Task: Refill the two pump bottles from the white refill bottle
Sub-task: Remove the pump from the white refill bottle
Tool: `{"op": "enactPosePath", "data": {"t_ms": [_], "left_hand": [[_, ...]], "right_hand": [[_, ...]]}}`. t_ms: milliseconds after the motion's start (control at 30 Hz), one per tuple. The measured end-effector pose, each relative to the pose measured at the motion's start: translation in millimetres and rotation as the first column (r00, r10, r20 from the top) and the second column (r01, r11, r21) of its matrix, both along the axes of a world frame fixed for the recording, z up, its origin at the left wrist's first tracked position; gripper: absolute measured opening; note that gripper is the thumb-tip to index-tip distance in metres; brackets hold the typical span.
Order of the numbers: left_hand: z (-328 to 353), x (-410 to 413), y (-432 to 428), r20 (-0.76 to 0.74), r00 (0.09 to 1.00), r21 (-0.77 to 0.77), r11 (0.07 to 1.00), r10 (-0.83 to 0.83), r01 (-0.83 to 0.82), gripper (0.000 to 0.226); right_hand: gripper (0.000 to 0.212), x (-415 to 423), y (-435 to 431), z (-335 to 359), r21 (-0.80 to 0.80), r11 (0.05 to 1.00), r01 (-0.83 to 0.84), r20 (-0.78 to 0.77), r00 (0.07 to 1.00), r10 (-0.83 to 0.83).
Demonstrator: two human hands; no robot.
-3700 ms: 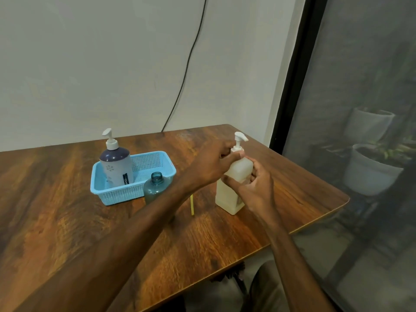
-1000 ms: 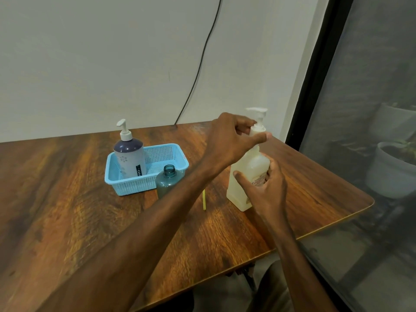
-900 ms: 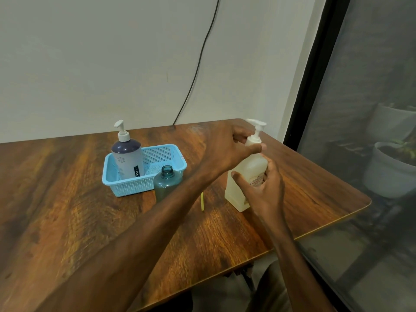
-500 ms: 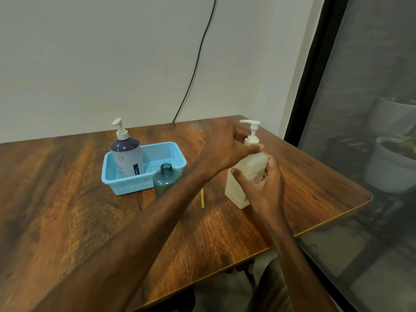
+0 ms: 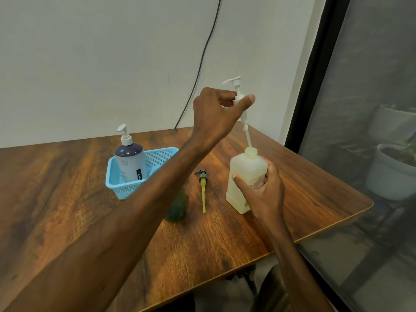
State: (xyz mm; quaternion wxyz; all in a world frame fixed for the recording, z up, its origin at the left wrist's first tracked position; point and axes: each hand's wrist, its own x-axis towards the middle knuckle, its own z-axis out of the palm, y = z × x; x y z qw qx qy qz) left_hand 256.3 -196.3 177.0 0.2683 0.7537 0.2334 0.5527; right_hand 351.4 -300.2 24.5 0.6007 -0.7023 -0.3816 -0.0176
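My right hand (image 5: 262, 194) grips the white bottle (image 5: 242, 176), which stands upright on the table with its neck uncovered. Above it my left hand (image 5: 217, 111) pinches the white pump head (image 5: 236, 91), lifted clear so that only the tip of its dip tube still sits in the neck. A small green bottle (image 5: 177, 206) with no pump stands left of it, mostly hidden by my left forearm. Its pump with a yellow tube (image 5: 203, 188) lies on the table between the two bottles. A purple-topped pump bottle (image 5: 130, 163) stands in the blue basket (image 5: 126, 190).
The wooden table (image 5: 67, 199) ends at a rounded corner on the right, close to the white bottle. Beyond it a dark-framed screen door shows white plant pots (image 5: 391, 174) outside. A black cable (image 5: 202, 59) runs down the wall behind.
The pump head was seated on the white bottle half a second ago. My left hand has lifted it up, drawing the dip tube almost out of the neck.
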Motion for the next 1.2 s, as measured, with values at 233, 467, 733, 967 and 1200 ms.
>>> {"op": "enactPosePath", "data": {"t_ms": [233,467,733,967,1200], "left_hand": [[15,-7,11,0.04,0.999,-0.072,0.997,0.034,-0.031,0.026],[25,-9,25,0.052,0.992,-0.106,0.989,0.113,-0.107,0.029],[25,-10,38,0.082,0.983,-0.164,0.975,0.162,-0.147,0.031],[28,-11,54,0.066,0.978,-0.184,0.965,0.2,-0.185,0.039],[26,4,79,-0.127,0.971,-0.306,0.923,0.204,-0.234,0.044]], "right_hand": [[0.084,1,-1,1,-0.006,1.0,-0.006,0.01,1.0,0.006],[0.085,0,-1,0,-0.011,1.0,-0.004,0.008,1.0,0.004],[0.083,1,-1,-2,-0.002,1.0,-0.014,0.001,1.0,0.014],[0.083,1,0,-2,0.008,1.0,-0.021,-0.007,1.0,0.021],[0.083,0,1,-4,0.002,1.0,-0.011,-0.001,1.0,0.011]]}}
